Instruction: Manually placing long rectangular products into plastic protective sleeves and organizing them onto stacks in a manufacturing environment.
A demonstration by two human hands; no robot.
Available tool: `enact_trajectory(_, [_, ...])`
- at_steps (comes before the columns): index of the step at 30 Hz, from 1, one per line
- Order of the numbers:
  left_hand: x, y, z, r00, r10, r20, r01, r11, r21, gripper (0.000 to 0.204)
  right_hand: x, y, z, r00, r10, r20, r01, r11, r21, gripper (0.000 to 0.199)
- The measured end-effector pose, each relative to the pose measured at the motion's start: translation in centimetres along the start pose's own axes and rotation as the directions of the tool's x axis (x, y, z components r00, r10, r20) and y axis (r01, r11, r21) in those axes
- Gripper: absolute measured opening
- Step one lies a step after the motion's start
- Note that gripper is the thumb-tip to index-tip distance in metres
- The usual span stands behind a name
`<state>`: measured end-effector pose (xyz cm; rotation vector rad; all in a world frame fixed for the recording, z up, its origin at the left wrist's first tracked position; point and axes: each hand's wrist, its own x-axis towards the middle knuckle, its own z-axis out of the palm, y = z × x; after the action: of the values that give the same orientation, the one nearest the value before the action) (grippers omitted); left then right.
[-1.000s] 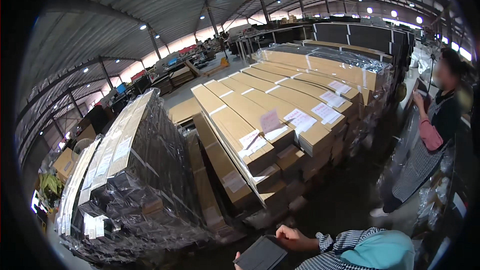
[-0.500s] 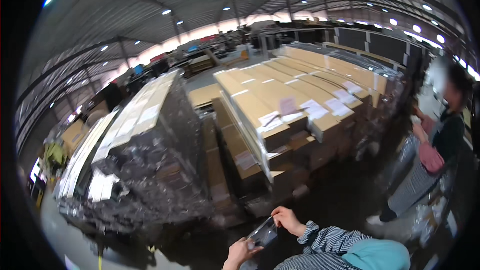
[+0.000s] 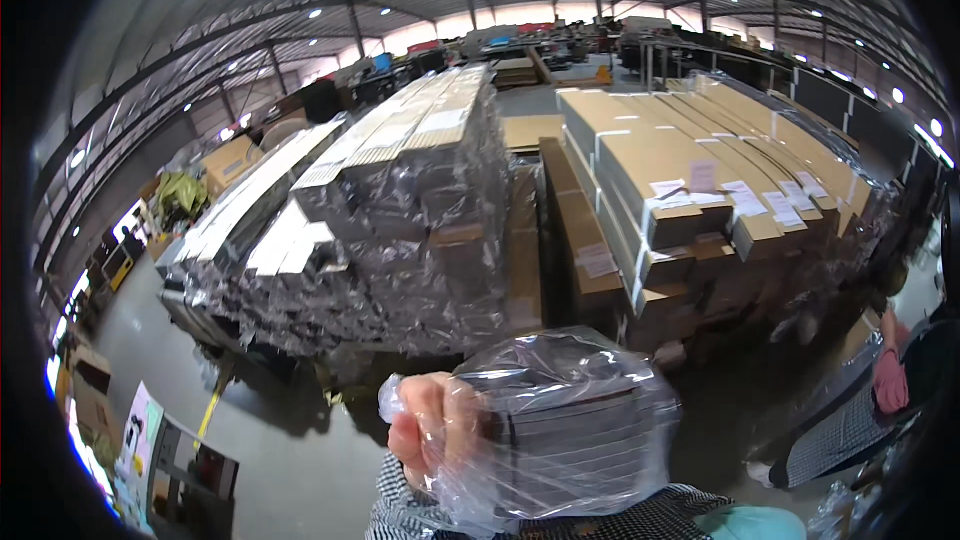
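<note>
Head view shows one hand [image 3: 432, 432] raised close to the lens at the lower centre of the frame, fingers [image 3: 415, 418] curled tight around the left edge of a dark flat stack wrapped in clear plastic film [image 3: 570, 430]. From its place at the left of the bundle it is probably the left hand, though the checked sleeve [image 3: 400, 510] below gives little to go on. The other hand is not visible, so whether it supports the far side cannot be told. The bundle fills the bottom middle of the picture, held upright in the air. The film looks loose and crinkled, so a firm hold on the stack itself, not the slack wrap, would likely keep it from sliding. Behind it, left of centre, stands a film-wrapped pallet of long boxes [image 3: 400, 210]; right of centre are stacked long cardboard cartons [image 3: 690, 190]. Another person [image 3: 880, 390] stands at the right edge, well apart from the bundle.
</note>
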<state>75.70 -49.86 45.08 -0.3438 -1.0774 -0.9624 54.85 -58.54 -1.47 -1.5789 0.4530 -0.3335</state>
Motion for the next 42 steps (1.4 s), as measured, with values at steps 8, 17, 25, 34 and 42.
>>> enact_trajectory(8, [-10.5, 2.8, -10.8, 0.694, -0.056, -0.718, 0.643, 0.497, 0.582, 0.043, 9.1, -18.0, -3.4, 0.721, -0.265, -0.64, 0.391, 0.918, 0.061, 0.114])
enact_trajectory(17, [-18.1, -0.6, -19.5, 0.42, -0.66, -0.623, 0.782, -0.085, 0.617, 0.037, 35.1, -38.7, -23.8, 0.613, -0.319, -0.722, 0.562, 0.819, 0.115, 0.047])
enact_trajectory(25, [-20.7, -0.2, -28.5, 0.359, -0.53, -0.768, 0.616, -0.484, 0.622, 0.032, 57.7, -26.9, -39.0, 0.688, -0.076, -0.721, 0.253, 0.957, 0.14, 0.041])
enact_trajectory(34, [-15.5, 1.4, -32.8, 0.466, -0.44, -0.768, 0.584, -0.499, 0.64, 0.033, 65.4, -12.6, -37.1, 0.719, 0.117, -0.685, -0.328, 0.927, -0.185, 0.054])
enact_trajectory(42, [-12.8, 3.5, -30.5, 0.678, -0.199, -0.708, 0.665, -0.244, 0.706, 0.024, 55.2, -25.6, -24.0, 0.547, -0.652, -0.525, 0.103, 0.675, -0.73, 0.039])
